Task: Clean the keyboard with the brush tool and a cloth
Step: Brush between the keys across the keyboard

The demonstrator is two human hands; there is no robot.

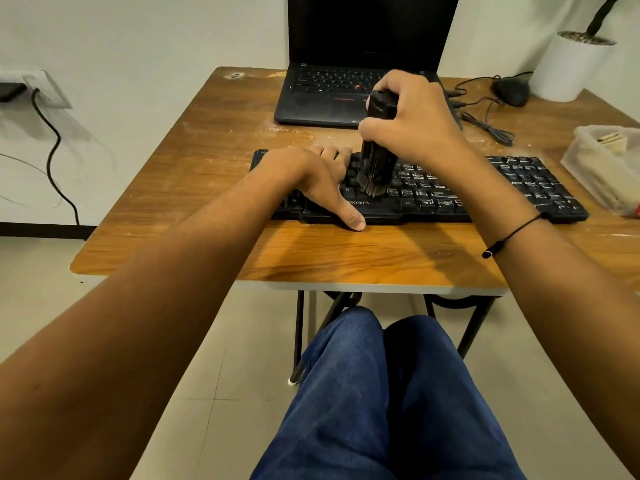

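Currently brushing step judged underway: brush tool being gripped upright by right hand, bristles being pressed onto middle keys of keyboard. Keyboard being steadied on table by left hand, fingers flat, relaxed. Next: brush likely being swept rightward along rows. Counted: one keyboard, one brush, one laptop; cloth not being seen.
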